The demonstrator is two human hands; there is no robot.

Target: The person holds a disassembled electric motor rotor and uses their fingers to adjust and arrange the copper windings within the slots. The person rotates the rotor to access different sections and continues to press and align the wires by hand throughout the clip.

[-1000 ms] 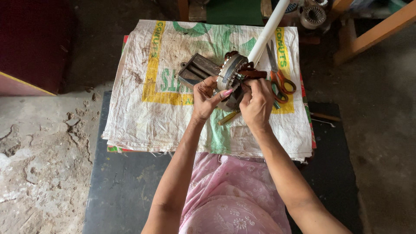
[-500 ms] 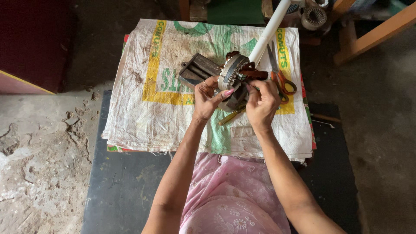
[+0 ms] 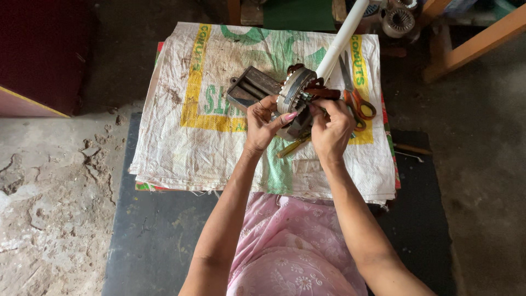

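Head view: left hand and right hand grip pinching round wound coil; fingertips hide its lower half.

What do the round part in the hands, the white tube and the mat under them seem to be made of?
Round part: dull grey metal, apparently wound with reddish-brown, copper-like wire at the rim.
White tube: probably plastic pipe, smooth, matte and evenly white.
Mat: woven plastic sacking, with a visible weave, stained and frayed at the edges.

The left hand and right hand hide the lower stator, the white pipe runs off the top edge, and the scissors blades lie partly behind it.
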